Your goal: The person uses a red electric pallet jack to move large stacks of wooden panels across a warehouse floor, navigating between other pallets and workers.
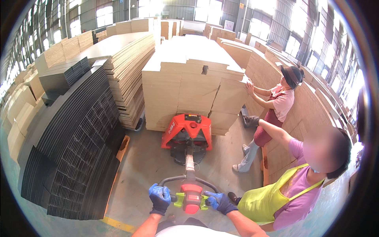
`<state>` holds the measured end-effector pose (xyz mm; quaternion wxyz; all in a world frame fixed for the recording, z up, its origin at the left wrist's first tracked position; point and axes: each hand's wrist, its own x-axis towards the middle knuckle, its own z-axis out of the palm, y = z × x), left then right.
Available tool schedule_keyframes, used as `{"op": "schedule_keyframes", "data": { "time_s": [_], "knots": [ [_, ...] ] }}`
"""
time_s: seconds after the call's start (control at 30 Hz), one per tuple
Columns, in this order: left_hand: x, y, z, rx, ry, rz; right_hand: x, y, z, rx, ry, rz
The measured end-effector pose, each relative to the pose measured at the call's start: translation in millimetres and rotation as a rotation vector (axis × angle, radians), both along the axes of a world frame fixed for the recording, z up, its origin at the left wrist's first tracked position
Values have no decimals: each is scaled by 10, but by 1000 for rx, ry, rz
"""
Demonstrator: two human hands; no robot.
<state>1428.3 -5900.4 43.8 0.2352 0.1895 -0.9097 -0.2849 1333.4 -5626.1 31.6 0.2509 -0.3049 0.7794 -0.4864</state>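
Both my hands wear blue work gloves. My left hand [160, 198] is closed round the left grip of a tiller handle, and my right hand [220, 202] is closed round the right one. The control head [192, 197] between them is red with green levers on both sides. Its shaft runs forward to a red electric pallet truck [192, 128]. Directly ahead of the truck stands a tall stack of light brown boards [169, 93]; the truck's forks are hidden beneath it.
To the left, black panels [79, 146] stand beside stacked brown boards [128, 67]. At the right, a person in a yellow-green apron [260, 197] reaches out a gloved hand. Farther on, a person in a hat [282, 100] touches the stack. More board stacks [304, 122] line that side.
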Motion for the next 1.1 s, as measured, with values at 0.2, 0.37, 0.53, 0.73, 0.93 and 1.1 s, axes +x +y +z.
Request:
{"op": "schedule_keyframes", "data": {
  "time_s": [0.2,0.37,0.53,0.73,0.93,1.1],
  "knots": [
    [-412,-36,-156,-9,29,20,-452,-22,-96,17,9,-1],
    [-615,-56,-141,-15,33,28,-662,-50,-160,45,2,36],
    [-775,-114,-159,15,22,52,-813,-142,-225,-7,52,13],
    [-957,-53,-261,18,19,96,-1067,-122,-308,-32,51,12],
    [-1270,262,-236,-30,5,113,-1477,170,-437,12,77,63],
    [-1560,398,-302,-4,39,130,-1860,258,-395,40,-17,90]
  ]
}}
